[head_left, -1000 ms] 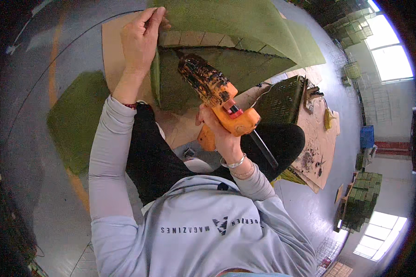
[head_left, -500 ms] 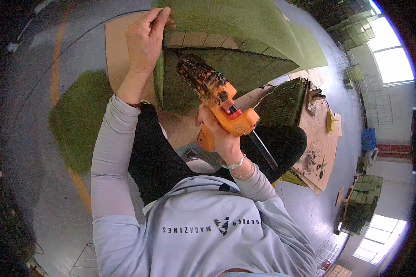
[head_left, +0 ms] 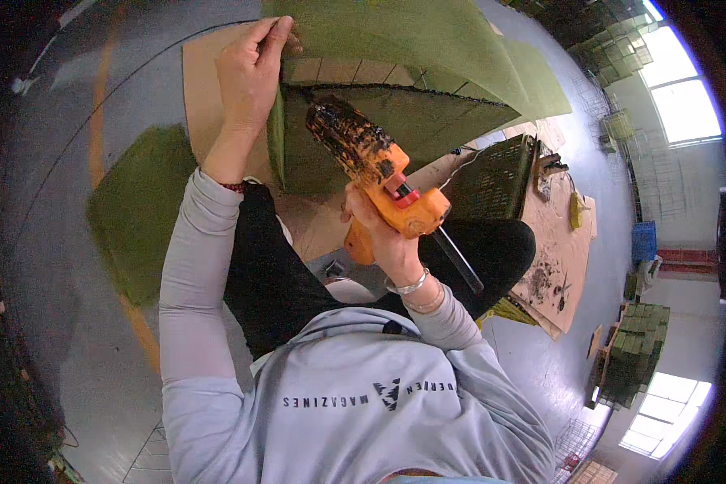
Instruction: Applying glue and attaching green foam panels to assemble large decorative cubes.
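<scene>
An orange glue gun point(head_left: 411, 214), its front half coated in dark residue, is gripped in my right hand point(head_left: 387, 246). A clear-grey glue stick point(head_left: 457, 260) sticks out of its back end. The nozzle tip points up and left, close to a dark bead along an edge of green mesh point(head_left: 363, 145). The mesh is stretched over a thin wire frame. My left hand point(head_left: 250, 77) is raised at the mesh's upper left corner, thumb and fingers pinched on its edge. The fingertips partly hide what they pinch.
Cardboard point(head_left: 206, 89) lies under the mesh work. A dark plastic crate point(head_left: 492, 181) stands to the right, beside a stained board point(head_left: 552, 266) carrying a small yellow tool point(head_left: 575, 211). Another green mesh piece point(head_left: 141, 210) lies on the floor at left. Green stacks point(head_left: 637, 347) stand farther right.
Very little differs. The glue gun has shifted slightly left and down in my right hand; my left hand keeps its pinch at the mesh edge.
</scene>
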Demonstrator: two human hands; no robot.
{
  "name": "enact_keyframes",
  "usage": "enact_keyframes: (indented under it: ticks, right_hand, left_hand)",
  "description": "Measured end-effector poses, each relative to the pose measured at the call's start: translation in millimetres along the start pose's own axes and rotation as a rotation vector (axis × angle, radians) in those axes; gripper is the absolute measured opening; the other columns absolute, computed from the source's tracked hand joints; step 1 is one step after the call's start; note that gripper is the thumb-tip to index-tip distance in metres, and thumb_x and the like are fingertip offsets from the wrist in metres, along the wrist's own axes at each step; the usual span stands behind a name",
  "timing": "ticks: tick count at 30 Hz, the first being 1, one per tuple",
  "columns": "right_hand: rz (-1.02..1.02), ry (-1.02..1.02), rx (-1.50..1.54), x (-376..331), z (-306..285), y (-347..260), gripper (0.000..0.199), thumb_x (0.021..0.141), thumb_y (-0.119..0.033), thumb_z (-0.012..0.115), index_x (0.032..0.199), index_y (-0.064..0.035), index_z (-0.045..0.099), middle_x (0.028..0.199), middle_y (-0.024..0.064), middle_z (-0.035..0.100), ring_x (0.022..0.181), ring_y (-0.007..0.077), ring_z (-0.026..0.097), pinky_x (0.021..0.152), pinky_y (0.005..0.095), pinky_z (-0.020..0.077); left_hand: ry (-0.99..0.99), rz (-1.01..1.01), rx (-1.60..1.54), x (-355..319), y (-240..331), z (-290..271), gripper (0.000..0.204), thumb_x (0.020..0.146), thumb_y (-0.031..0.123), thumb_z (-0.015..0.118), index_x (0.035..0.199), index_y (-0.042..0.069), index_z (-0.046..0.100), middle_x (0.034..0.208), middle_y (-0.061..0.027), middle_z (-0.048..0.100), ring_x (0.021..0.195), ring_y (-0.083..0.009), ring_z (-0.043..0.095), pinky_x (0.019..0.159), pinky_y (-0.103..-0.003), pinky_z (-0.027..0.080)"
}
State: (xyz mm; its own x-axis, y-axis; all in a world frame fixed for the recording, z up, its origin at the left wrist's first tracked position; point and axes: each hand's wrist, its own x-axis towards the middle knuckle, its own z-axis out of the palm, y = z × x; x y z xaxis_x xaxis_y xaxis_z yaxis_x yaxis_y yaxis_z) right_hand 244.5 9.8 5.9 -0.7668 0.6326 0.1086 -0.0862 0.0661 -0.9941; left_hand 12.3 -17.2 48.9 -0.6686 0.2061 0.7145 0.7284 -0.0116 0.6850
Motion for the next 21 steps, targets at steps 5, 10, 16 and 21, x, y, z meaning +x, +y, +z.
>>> enact_keyframes:
  ticks: [5, 10, 16, 21]
  right_hand:
    - [0.128, 0.057, 0.252, -7.4, -20.0, 13.9, 0.018, 0.079, -0.012, 0.065, 0.093, -0.0034, 0.060, 0.088, 0.0028, 0.061, 0.074, 0.0132, 0.058, 0.064, 0.0255, 0.0476]
    - [-0.112, 0.103, 0.108, -25.0, -61.0, 24.5, 0.038, 0.081, -0.008, 0.060, 0.115, 0.0008, 0.046, 0.098, 0.0094, 0.058, 0.082, 0.0187, 0.057, 0.073, 0.0313, 0.0474]
    - [0.174, 0.019, 0.614, -49.5, -126.7, 35.6, 0.059, 0.080, -0.037, 0.056, 0.122, 0.0021, 0.041, 0.112, 0.0182, 0.054, 0.104, 0.0316, 0.052, 0.092, 0.0399, 0.0403]
    - [-0.061, 0.141, 0.440, -45.4, -140.7, 6.0, 0.053, 0.085, -0.043, 0.047, 0.114, 0.0021, 0.045, 0.106, 0.0212, 0.056, 0.098, 0.0337, 0.054, 0.090, 0.0440, 0.0401]
  left_hand:
    - [-0.006, 0.076, 0.025, 2.3, 5.9, -5.5, 0.020, 0.084, 0.022, 0.059, 0.088, 0.003, 0.064, 0.069, -0.0061, 0.063, 0.058, -0.0104, 0.054, 0.057, -0.023, 0.041]
    - [-0.261, -0.106, 0.007, -2.1, 16.6, -27.9, 0.016, 0.084, 0.018, 0.058, 0.090, 0.004, 0.064, 0.078, -0.0043, 0.064, 0.067, -0.0091, 0.056, 0.060, -0.021, 0.041]
    - [-0.383, 0.104, -0.088, -8.7, 16.6, -43.1, 0.012, 0.081, 0.006, 0.059, 0.092, 0.006, 0.063, 0.092, -0.0051, 0.062, 0.087, -0.0136, 0.058, 0.071, -0.024, 0.045]
    - [-0.416, 0.321, 0.092, -9.1, 24.2, -46.9, 0.017, 0.075, -0.001, 0.061, 0.090, 0.007, 0.063, 0.094, -0.0060, 0.060, 0.093, -0.0200, 0.059, 0.076, -0.028, 0.047]
